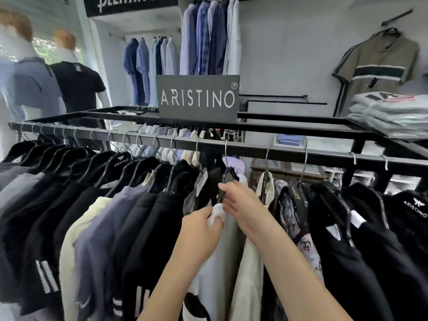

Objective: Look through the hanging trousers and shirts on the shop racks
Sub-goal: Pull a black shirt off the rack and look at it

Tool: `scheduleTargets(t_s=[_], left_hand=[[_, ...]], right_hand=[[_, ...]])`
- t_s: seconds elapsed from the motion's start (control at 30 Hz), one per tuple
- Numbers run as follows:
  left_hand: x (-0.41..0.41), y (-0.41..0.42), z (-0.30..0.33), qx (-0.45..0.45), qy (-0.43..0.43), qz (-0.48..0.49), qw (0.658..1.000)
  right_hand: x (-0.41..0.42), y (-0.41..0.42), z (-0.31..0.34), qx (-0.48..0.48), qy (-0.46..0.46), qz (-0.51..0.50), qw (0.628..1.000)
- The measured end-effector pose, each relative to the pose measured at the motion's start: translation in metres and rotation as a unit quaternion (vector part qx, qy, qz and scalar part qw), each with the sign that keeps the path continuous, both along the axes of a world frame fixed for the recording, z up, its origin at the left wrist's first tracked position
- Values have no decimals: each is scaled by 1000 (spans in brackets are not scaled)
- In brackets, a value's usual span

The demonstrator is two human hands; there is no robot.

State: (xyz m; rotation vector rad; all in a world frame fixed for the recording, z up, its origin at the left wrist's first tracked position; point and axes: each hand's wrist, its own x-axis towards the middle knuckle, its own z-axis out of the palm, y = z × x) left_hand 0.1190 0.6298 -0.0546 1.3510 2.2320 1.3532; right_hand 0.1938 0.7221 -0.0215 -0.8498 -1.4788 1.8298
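- A white shirt (pixel 222 251) hung near the middle of the black rail (pixel 289 156), between a run of dark tops on its left and a cream shirt (pixel 249 262) on its right.
- The left hand (pixel 199 230) pinched a fold of the white shirt's fabric at the collar, fingers curled round it.
- The right hand (pixel 238 202) held the black hanger (pixel 225 181) of that shirt, thumb and fingers closed on its shoulder just above the left hand; the two hands almost touched.
- Left of them hung black, navy and pale yellow tops on black hangers, some of which bore a brand name.
- Right of the cream shirt hung a patterned shirt (pixel 289 216), then more black tops (pixel 370 239).
- A dark sign (pixel 198 98) reading ARISTINO stood on the rack's top frame.
- Blue and white shirts (pixel 208 38) hung on the back wall, a striped olive polo (pixel 379 63) hung at the right above folded grey garments (pixel 391 114), and two mannequins (pixel 76 84) stood at the left.
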Motion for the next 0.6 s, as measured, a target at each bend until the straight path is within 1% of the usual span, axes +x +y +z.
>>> scheduleTargets(t_s=[0.03,0.1,0.13,0.2,0.27,0.33,0.37,0.4,0.43,0.47,0.5,0.53,0.6], left_hand=[[-1,-1,-2,5,10,-5,1000],[-5,-1,-8,16,5,-13,1000],[-6,-2,-11,23,-8,-18,1000],[-7,0,-17,39,-16,-22,999],[-6,3,-22,40,-21,-22,999],[-3,4,-24,51,-20,-6,998],[-1,4,-26,72,8,12,997],[5,3,-24,109,62,30,992],[13,4,-24,153,119,37,980],[23,8,-23,186,155,21,970],[34,13,-20,197,161,-14,967],[44,18,-18,177,133,-65,973],[59,25,-20,97,66,-142,983]], right_hand=[[-1,-2,1,25,-27,-9,999],[3,-9,2,108,-87,-51,989],[8,-13,1,152,-96,-84,980],[21,-19,-3,216,-72,-163,960],[34,-22,-8,252,-52,-255,932],[45,-19,-11,279,-86,-324,900],[50,-16,-13,278,-111,-337,892],[55,-12,-14,269,-135,-334,893],[59,-9,-15,254,-152,-317,901],[61,-7,-14,234,-163,-294,912],[63,-4,-12,214,-157,-272,925],[63,-3,-10,192,-146,-252,937],[66,-2,-5,163,-117,-215,956]])
